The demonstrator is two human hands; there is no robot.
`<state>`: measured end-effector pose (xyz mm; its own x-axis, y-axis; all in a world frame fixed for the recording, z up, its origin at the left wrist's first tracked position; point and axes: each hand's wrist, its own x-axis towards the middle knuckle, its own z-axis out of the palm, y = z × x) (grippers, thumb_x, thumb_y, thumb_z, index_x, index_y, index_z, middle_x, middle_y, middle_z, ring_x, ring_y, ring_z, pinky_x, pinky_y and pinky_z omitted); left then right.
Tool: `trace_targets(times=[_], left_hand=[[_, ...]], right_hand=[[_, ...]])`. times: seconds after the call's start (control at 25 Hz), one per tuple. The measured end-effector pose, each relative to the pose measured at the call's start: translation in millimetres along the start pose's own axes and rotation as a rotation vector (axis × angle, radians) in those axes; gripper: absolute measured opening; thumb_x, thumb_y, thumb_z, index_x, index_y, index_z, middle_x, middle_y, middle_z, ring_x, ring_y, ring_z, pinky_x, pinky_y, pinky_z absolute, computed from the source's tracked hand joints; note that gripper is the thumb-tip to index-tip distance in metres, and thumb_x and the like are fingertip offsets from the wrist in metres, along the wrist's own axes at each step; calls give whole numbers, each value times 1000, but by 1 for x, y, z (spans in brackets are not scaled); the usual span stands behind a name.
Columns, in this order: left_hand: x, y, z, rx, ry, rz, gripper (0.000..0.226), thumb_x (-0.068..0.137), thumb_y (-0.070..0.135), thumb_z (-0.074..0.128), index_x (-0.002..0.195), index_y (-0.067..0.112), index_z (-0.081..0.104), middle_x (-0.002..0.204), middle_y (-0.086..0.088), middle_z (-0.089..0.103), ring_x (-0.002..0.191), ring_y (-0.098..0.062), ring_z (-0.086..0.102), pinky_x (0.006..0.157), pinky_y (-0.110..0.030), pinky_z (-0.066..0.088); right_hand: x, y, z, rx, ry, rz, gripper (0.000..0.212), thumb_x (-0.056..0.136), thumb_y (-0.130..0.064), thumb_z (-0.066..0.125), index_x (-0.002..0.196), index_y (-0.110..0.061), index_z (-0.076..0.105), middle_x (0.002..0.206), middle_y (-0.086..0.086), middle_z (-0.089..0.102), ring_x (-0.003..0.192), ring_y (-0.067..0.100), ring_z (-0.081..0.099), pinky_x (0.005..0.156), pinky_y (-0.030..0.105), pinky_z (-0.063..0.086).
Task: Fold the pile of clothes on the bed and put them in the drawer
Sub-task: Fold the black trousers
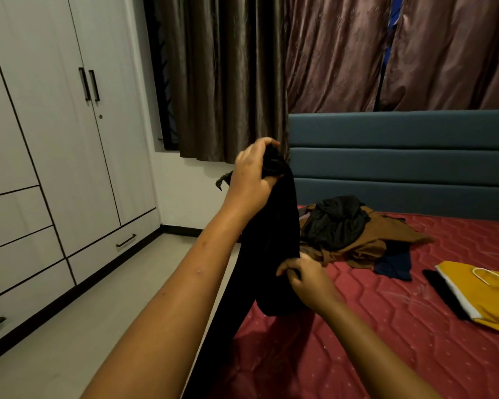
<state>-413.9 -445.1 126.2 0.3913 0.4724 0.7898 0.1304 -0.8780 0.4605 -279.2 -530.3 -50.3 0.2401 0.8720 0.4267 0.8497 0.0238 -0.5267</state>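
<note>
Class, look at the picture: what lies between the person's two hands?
A black garment hangs between them in the head view: the left hand grips its top, the right hand pinches it lower down.

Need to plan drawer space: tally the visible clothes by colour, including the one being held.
Black: 2 (held black garment, black garment on the pile)
Brown: 1 (brown garment)
Navy: 1 (navy garment)
Total: 4; the pile may hide more.

Dim indoor light, soft blur, edges bowed
</note>
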Motion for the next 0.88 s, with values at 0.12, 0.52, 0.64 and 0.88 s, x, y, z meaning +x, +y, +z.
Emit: trace_targets(times=[0.12,0.52,0.64,0.88], left_hand=[[15,-2,-20,-7,162,26,36,78,-2,62,108,15,53,106,-5,58,103,-25,55,88,-44,49],[51,0,-51,-16,431,-5,32,84,4,64,112,9,48,107,1,52,108,-23,50,87,-24,45],[55,15,-36,128,357,64,33,85,0,59,115,12,51,112,-4,54,106,-19,43,82,-22,39],[66,31,-47,198,406,139,34,86,-1,55,117,12,52,109,-3,54,105,-18,42,73,-8,28]], right_hand=[[25,27,-22,-170,-49,146,38,85,1,47,86,-24,74,113,6,63,96,31,60,78,34,47],[-4,-33,-62,-344,471,-273,22,73,2,61,88,-11,71,101,15,53,81,35,59,66,35,47],[-24,-45,13,-253,-66,-110,40,89,1,48,110,-24,70,136,11,43,98,36,59,66,30,41],[-5,-77,68,136,-426,134,55,80,-45,65,130,-23,58,133,-1,58,117,19,57,96,35,49]])
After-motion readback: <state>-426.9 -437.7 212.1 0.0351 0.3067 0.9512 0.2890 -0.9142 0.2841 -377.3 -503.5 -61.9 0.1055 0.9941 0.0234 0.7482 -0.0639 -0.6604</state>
